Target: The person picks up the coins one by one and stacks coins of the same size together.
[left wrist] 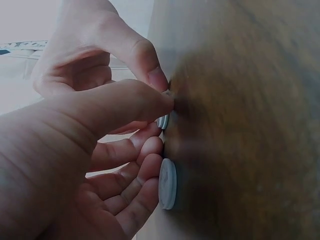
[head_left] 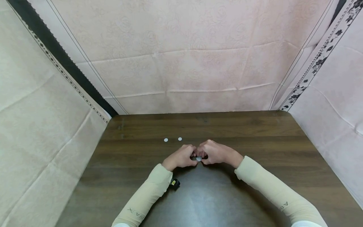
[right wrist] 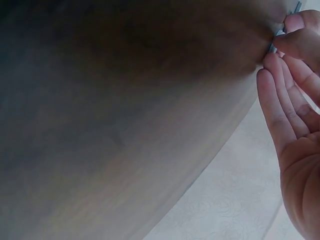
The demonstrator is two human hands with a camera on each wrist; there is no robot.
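Both hands meet over the table around a small white disc [head_left: 199, 159]. My left hand [head_left: 183, 156] comes from the left, its thumb and curled fingers pinching at the disc's edge. Opposite it, my right hand [head_left: 216, 153] pinches the other side with thumb and fingertips. The left wrist view has both thumbs close together, largely covering the held disc [left wrist: 162, 121]. Only a thin edge of the disc [right wrist: 273, 48] shows beside the fingers in the right wrist view. Another disc [left wrist: 167, 184], with a layered rim, lies near the left hand's lower fingers.
Two more white discs, one at the left [head_left: 166, 140] and one beside it [head_left: 180, 139], lie flat on the brown wooden table [head_left: 255, 132], beyond the left hand. Pale cloth curtains [head_left: 184, 72] hang behind and beside the table. A small black device [head_left: 175, 183] sits at the left wrist.
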